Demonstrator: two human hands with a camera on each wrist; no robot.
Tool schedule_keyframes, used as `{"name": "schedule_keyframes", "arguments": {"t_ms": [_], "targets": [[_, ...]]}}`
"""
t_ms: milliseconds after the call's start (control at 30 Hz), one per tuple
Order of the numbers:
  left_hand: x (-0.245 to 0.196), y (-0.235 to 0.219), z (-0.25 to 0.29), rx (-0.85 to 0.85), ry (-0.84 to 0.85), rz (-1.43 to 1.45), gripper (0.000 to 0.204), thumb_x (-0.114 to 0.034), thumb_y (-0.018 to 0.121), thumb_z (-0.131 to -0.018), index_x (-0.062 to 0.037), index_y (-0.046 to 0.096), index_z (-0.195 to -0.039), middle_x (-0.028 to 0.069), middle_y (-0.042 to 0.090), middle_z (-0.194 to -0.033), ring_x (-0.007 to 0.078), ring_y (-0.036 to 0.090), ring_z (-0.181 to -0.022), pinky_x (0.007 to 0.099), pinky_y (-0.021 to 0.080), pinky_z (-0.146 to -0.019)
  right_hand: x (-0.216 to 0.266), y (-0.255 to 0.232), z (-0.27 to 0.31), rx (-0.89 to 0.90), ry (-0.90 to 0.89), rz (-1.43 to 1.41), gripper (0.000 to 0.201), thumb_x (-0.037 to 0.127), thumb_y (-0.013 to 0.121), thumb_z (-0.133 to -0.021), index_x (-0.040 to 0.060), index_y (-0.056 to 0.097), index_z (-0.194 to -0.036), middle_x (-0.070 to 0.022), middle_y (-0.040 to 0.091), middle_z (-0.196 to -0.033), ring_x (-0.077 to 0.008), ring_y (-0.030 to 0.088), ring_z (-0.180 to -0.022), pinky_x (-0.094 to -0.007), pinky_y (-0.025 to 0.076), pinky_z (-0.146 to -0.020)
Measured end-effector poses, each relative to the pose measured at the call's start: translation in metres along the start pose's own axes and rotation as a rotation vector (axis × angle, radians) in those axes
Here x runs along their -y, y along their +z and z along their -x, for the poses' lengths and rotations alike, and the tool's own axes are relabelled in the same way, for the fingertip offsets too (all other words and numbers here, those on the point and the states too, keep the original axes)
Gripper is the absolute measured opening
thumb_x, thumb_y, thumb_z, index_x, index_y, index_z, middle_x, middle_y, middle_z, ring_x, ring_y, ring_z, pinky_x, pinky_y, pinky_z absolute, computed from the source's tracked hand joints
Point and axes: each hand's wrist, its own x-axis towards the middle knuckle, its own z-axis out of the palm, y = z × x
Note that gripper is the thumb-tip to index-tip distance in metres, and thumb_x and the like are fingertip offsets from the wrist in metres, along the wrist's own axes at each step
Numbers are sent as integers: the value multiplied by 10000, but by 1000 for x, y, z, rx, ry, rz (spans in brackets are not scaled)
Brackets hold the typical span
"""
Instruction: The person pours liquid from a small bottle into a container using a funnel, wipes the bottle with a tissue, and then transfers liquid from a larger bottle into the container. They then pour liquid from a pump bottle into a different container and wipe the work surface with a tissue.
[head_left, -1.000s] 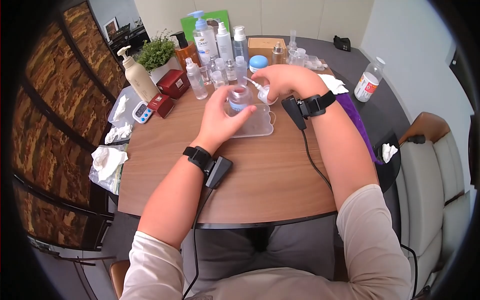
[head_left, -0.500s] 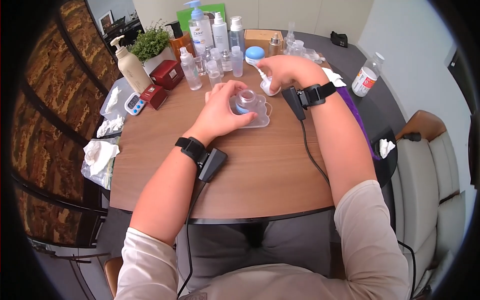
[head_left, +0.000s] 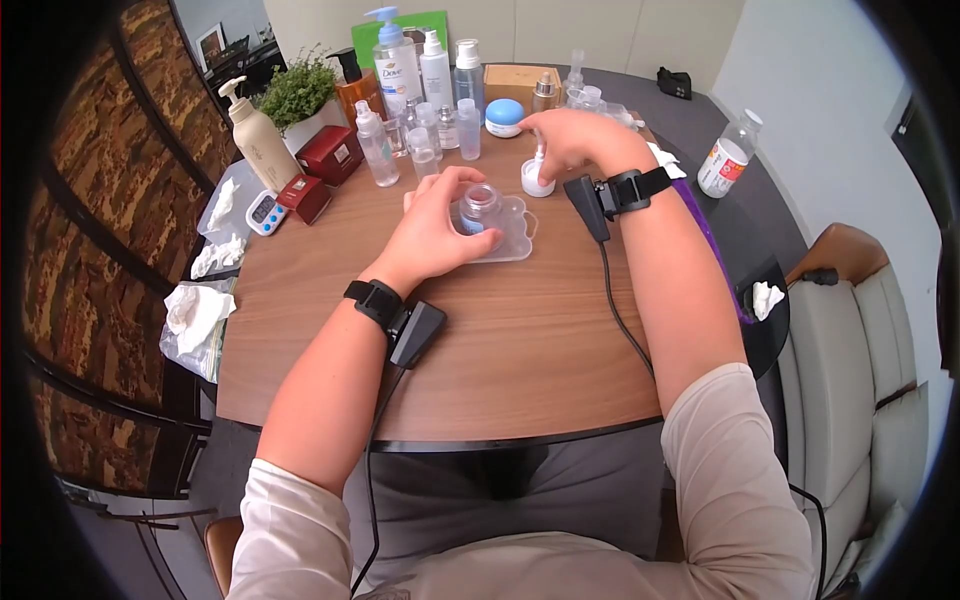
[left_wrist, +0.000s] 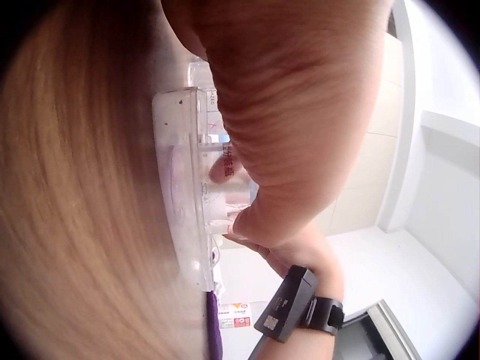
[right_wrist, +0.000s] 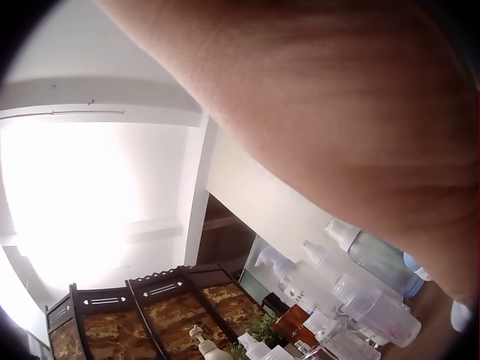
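Note:
The left hand [head_left: 432, 228] grips a small clear open-mouthed bottle [head_left: 481, 203] that stands upright on a clear plastic tray [head_left: 512, 240]. Its thumb lies on the near side, the fingers on the far side. In the left wrist view the tray [left_wrist: 178, 180] shows edge-on, with the bottle mostly behind the palm. The right hand [head_left: 580, 143] has its fingers round a white pump top [head_left: 537, 180], low over the table right of the bottle. In the right wrist view the palm [right_wrist: 337, 112] fills the upper part and its fingertips are hidden.
Behind the hands stand several small clear bottles [head_left: 422, 155], a blue-lidded jar [head_left: 504, 112] and a Dove pump bottle [head_left: 397, 75]. Dark red boxes [head_left: 331, 153] and a timer [head_left: 266, 213] are at the left. A labelled bottle [head_left: 724, 165] stands at the far right.
The left hand and bottle have come down onto the tray. The right hand has lowered the pump top, which has turned from tilted to upright.

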Motion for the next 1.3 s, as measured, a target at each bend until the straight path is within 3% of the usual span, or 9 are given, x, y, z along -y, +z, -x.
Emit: {"name": "schedule_keyframes", "arguments": {"t_ms": [67, 167, 333, 400, 833, 1033, 1133, 1200, 1300], "targets": [[4, 3, -1, -38, 32, 22, 724, -318, 889, -762, -90, 577, -1373, 122, 654, -1262, 286, 587, -1240, 442, 412, -1121, 7, -11, 14, -32, -11, 15, 724, 138, 882, -764, 114, 638, -1446, -143, 788, -1021, -306, 761, -881, -439, 598, -751], [7, 3, -1, -111, 68, 74, 685, -314, 863, -791, -72, 576, -1364, 107, 653, -1214, 257, 585, -1215, 433, 393, -1140, 35, -44, 52, -25, 137, 119, 306, 204, 869, -738, -3, 793, -950, -205, 756, -849, -300, 752, -788, -430, 583, -681], [5, -6, -2, -108, 17, 151, 613, -308, 803, -851, -57, 573, -1362, 83, 649, -1140, 227, 587, -1185, 420, 357, -1168, 47, -76, 67, -117, 119, 27, 356, 291, 882, -759, 8, 785, -954, -164, 748, -814, -297, 740, -758, -428, 566, -657], [10, -6, -4, -90, -2, 249, 600, -295, 787, -861, -55, 571, -1367, 79, 659, -1137, 224, 598, -1183, 426, 353, -1178, 58, -81, 76, -186, 87, 41, 736, 249, 853, -810, -59, 606, -1430, -218, 764, -1096, -273, 761, -776, -395, 614, -703], [-2, -13, 2, -142, 64, -83, 695, -277, 770, -778, -132, 560, -1424, 93, 665, -1125, 287, 555, -1171, 457, 313, -1134, 62, -70, 76, -155, -108, -39, 736, 363, 844, -839, 20, 622, -1451, -150, 776, -1127, -277, 733, -961, -399, 579, -815], [4, -12, 1, -156, 68, 42, 559, -376, 721, -869, -111, 618, -1350, 93, 662, -1078, 284, 569, -1124, 447, 357, -1086, 58, -58, 68, -154, -103, 32, 708, 357, 827, -854, 20, 626, -1442, -118, 766, -1086, -260, 713, -942, -394, 556, -829], [22, -8, -3, -241, 98, 265, 421, -394, 612, -987, -58, 680, -1230, 106, 657, -1052, 290, 583, -1068, 438, 410, -1026, 57, -60, 67, -147, -106, 21, 707, 407, 819, -846, 65, 641, -1439, -167, 745, -1281, -353, 725, -1134, -475, 574, -949], [26, -7, -5, -523, 118, 324, 432, -374, 483, -1073, -12, 707, -1146, 126, 650, -1069, 297, 591, -1023, 428, 445, -978, 58, -61, 72, -175, -135, 3, 680, 372, 834, -838, 26, 658, -1395, -146, 764, -1086, -284, 718, -961, -397, 555, -832], [35, -6, -8, -580, 73, 215, 546, -421, 366, -1127, -2, 716, -1129, 159, 629, -1154, 304, 548, -1126, 416, 402, -1059, 61, -60, 69, -148, -140, -38, 614, 347, 827, -860, 19, 679, -1358, -145, 767, -1048, -286, 721, -938, -390, 557, -822]]}}
